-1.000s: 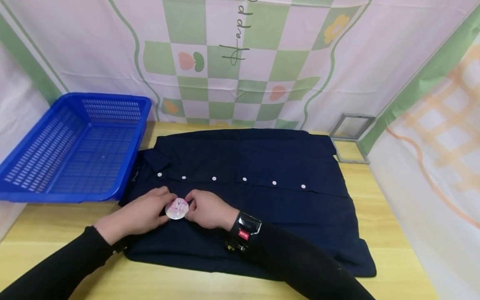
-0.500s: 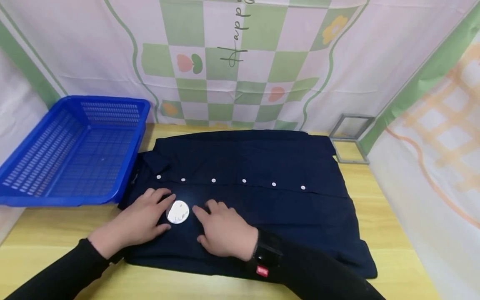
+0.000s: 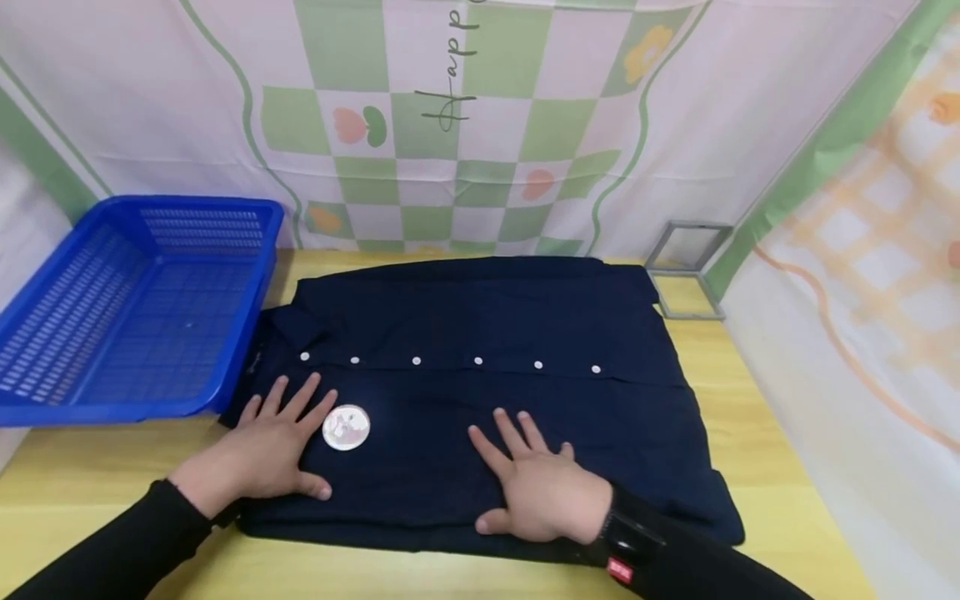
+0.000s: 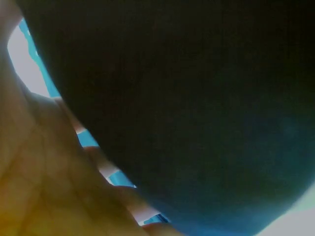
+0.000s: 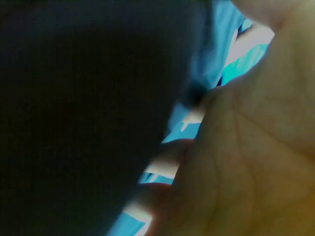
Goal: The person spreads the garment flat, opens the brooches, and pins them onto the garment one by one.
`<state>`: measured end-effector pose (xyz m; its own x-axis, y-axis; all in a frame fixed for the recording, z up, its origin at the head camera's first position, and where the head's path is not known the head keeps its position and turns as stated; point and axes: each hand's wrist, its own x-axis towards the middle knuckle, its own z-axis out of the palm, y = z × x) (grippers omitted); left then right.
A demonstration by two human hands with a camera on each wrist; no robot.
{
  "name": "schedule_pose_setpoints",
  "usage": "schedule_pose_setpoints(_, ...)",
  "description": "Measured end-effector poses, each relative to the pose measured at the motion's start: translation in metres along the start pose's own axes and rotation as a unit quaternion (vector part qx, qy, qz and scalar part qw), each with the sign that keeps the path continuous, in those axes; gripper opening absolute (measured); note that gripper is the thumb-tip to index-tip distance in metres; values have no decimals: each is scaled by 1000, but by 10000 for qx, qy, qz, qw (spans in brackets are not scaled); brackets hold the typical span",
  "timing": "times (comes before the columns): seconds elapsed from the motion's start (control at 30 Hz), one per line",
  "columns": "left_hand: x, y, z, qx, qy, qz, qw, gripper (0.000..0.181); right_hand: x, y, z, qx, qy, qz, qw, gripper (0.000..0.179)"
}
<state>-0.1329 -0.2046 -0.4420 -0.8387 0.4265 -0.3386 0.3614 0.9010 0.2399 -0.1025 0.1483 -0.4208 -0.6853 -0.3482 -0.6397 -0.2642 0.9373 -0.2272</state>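
A dark navy button-up shirt (image 3: 435, 450) lies flat on the wooden table, its row of white buttons running left to right. On its chest, near the collar end, sits a round shiny badge (image 3: 347, 427) with a pale pinkish print. My left hand (image 3: 270, 446) rests on the shirt just left of the badge, fingers spread and holding nothing. Further right, over the shirt's lower front, my right hand (image 3: 543, 487) is spread with nothing in it. Both wrist views show mostly a palm and dark, blurred cloth.
A blue plastic basket (image 3: 240, 333) stands at the left, close against the collar end of the shirt. At the back right corner is a grey hinged frame (image 3: 693, 317). Patterned cloth (image 3: 495, 133) hangs behind the table and along its sides.
Both hands held the badge's edges a second ago and have let go. The right hand has moved right, away from the badge; the left has spread its fingers beside it.
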Motion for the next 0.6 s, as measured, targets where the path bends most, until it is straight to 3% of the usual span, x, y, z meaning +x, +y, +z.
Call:
schedule_pose_setpoints(0.27, 1, 1, 0, -32, -227, -147, 9996, 132, -28, 60, 13, -149, 227, 934, 9953, 112)
schedule_pose_setpoints(0.5, 1, 1, 1, -66, -298, -196, 9993, 133, -55, 107, 19, 44, 332, 1287, 9911, 122)
schedule_pose_setpoints(0.6, 3, 0, 1, -128, -300, -162, 9993, 133, -63, 120, 18, 188, 310, 1258, 9914, 123)
